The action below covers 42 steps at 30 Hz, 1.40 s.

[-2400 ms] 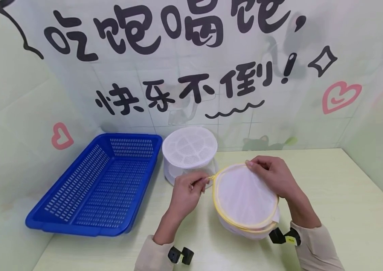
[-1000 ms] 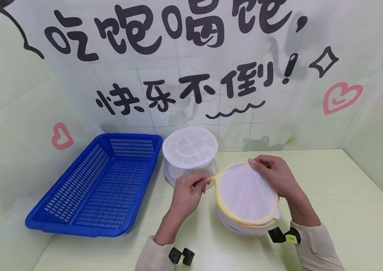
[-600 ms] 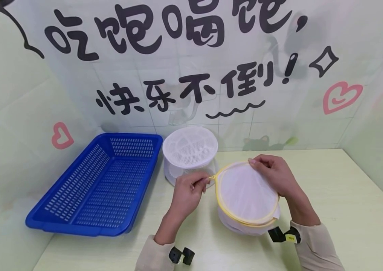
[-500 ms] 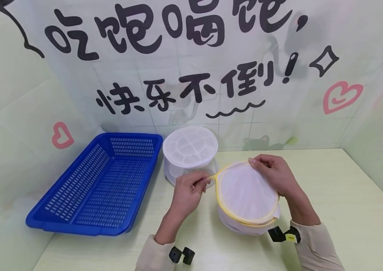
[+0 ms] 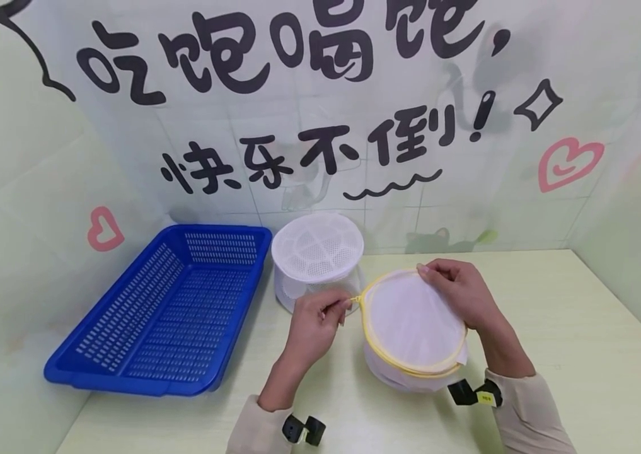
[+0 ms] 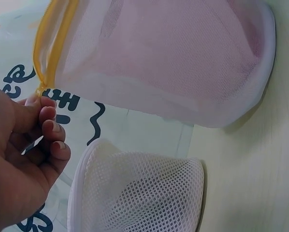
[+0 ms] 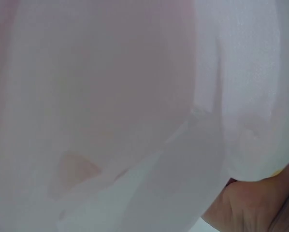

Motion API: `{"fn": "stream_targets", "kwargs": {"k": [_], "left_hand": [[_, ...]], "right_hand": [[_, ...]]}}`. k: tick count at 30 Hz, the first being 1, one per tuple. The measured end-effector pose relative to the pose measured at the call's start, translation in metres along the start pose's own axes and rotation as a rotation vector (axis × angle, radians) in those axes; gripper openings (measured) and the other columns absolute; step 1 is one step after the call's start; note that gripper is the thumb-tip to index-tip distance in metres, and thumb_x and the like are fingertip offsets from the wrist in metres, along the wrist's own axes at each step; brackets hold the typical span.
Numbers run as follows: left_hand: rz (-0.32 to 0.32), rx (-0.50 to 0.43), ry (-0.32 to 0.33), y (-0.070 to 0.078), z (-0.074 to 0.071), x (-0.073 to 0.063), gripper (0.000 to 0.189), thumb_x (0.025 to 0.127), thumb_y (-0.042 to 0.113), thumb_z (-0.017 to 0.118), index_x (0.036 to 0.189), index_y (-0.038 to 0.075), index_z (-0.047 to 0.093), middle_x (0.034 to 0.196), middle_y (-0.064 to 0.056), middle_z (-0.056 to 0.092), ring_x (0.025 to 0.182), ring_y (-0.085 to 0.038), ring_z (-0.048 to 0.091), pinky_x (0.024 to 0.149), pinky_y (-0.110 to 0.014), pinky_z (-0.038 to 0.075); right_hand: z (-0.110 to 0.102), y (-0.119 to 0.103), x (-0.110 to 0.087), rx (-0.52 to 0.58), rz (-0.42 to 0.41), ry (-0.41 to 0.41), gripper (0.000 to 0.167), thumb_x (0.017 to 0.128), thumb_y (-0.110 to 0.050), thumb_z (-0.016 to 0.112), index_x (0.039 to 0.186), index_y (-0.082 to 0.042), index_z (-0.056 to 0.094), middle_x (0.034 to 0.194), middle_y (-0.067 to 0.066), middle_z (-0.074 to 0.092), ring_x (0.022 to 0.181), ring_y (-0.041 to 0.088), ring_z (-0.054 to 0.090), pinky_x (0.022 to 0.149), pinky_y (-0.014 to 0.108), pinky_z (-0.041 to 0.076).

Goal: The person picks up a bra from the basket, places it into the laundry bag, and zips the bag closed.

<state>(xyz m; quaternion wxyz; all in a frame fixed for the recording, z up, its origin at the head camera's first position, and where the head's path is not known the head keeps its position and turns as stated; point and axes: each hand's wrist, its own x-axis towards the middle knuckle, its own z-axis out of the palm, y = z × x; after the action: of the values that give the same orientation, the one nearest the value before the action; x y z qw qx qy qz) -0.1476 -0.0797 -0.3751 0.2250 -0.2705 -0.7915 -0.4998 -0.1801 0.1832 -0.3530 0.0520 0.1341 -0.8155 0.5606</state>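
Note:
A round white mesh laundry bag (image 5: pixel 413 325) with a yellow zipper rim stands at the right of the middle in the head view, its top tilted. My left hand (image 5: pixel 314 325) pinches the yellow zipper pull (image 6: pixel 40 90) at the rim's left side, thumb against fingertips. My right hand (image 5: pixel 459 293) grips the far right of the rim between thumb and fingers. Through the mesh wall in the left wrist view, something pinkish shows inside the bag. White cloth fills most of the right wrist view, with part of my right hand (image 7: pixel 251 205) at its lower right corner.
A second white mesh bag (image 5: pixel 320 249) stands behind my left hand, against the back wall. To the left lies a blue plastic basket (image 5: pixel 224 328) with slotted sides. The pale tabletop (image 5: pixel 570 353) runs up to walls with printed lettering.
Since the earliest frame the laundry bag's rim has shifted slightly right, and its lower edge sits a little higher. Both hands keep their grips throughout.

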Motion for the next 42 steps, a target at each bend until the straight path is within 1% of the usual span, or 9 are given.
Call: {"fn": "stream_targets", "kwargs": {"k": [5, 10, 16, 24, 30, 37, 42], "left_hand": [[0.012, 0.011, -0.007, 0.0014, -0.0004, 0.0003, 0.019, 0.086, -0.004, 0.065, 0.073, 0.009, 0.065, 0.058, 0.006, 0.051, 0.051, -0.005, 0.046, 0.048, -0.022, 0.039], [0.002, 0.015, -0.016, 0.0021, -0.0011, -0.0001, 0.02, 0.086, -0.004, 0.065, 0.072, 0.01, 0.064, 0.058, 0.007, 0.051, 0.051, -0.004, 0.046, 0.047, -0.022, 0.039], [0.016, 0.008, -0.017, 0.0025, -0.0018, -0.0009, 0.019, 0.086, -0.004, 0.064, 0.073, 0.01, 0.064, 0.058, 0.006, 0.051, 0.05, -0.004, 0.045, 0.047, -0.022, 0.039], [0.021, 0.013, -0.026, 0.0014, -0.0023, -0.0013, 0.018, 0.087, -0.003, 0.064, 0.073, 0.008, 0.064, 0.058, 0.007, 0.05, 0.05, -0.003, 0.044, 0.047, -0.022, 0.038], [0.032, 0.014, -0.029, 0.0005, -0.0023, -0.0012, 0.019, 0.086, -0.002, 0.065, 0.072, 0.011, 0.064, 0.058, 0.007, 0.05, 0.05, -0.003, 0.044, 0.047, -0.022, 0.038], [0.033, 0.003, -0.038, 0.0012, -0.0018, -0.0006, 0.02, 0.086, -0.001, 0.066, 0.071, 0.012, 0.063, 0.058, 0.007, 0.05, 0.051, -0.004, 0.044, 0.048, -0.022, 0.038], [0.041, 0.008, -0.041, 0.0007, -0.0023, -0.0001, 0.019, 0.086, -0.001, 0.066, 0.072, 0.012, 0.064, 0.058, 0.007, 0.05, 0.051, -0.003, 0.045, 0.048, -0.022, 0.038]], "right_hand": [[-0.0003, -0.0003, -0.0003, -0.006, 0.007, 0.012, 0.029, 0.095, -0.024, 0.06, 0.096, 0.004, 0.068, 0.076, 0.012, 0.061, 0.052, 0.019, 0.058, 0.047, 0.035, 0.051], [-0.0003, 0.0002, -0.0007, -0.014, 0.01, 0.026, 0.029, 0.095, -0.025, 0.061, 0.095, 0.003, 0.068, 0.075, 0.011, 0.061, 0.052, 0.018, 0.058, 0.047, 0.035, 0.051], [0.0013, 0.0007, -0.0008, -0.016, 0.01, 0.044, 0.029, 0.095, -0.026, 0.061, 0.094, 0.003, 0.067, 0.072, 0.009, 0.062, 0.052, 0.019, 0.058, 0.047, 0.035, 0.051], [0.0019, -0.0009, -0.001, -0.013, 0.024, 0.04, 0.029, 0.095, -0.024, 0.061, 0.096, 0.004, 0.067, 0.072, 0.008, 0.062, 0.052, 0.017, 0.057, 0.047, 0.034, 0.05], [0.0017, -0.0018, -0.0011, -0.003, 0.043, 0.044, 0.029, 0.095, -0.023, 0.061, 0.098, 0.005, 0.067, 0.075, 0.009, 0.061, 0.053, 0.017, 0.057, 0.047, 0.033, 0.05], [-0.002, 0.003, -0.0003, -0.026, 0.049, 0.07, 0.032, 0.095, -0.029, 0.06, 0.098, 0.003, 0.067, 0.075, 0.011, 0.063, 0.053, 0.019, 0.06, 0.048, 0.036, 0.052], [-0.0025, 0.003, 0.0006, -0.021, 0.053, 0.072, 0.034, 0.095, -0.03, 0.06, 0.097, 0.003, 0.067, 0.074, 0.011, 0.063, 0.053, 0.02, 0.06, 0.048, 0.036, 0.052]]}}
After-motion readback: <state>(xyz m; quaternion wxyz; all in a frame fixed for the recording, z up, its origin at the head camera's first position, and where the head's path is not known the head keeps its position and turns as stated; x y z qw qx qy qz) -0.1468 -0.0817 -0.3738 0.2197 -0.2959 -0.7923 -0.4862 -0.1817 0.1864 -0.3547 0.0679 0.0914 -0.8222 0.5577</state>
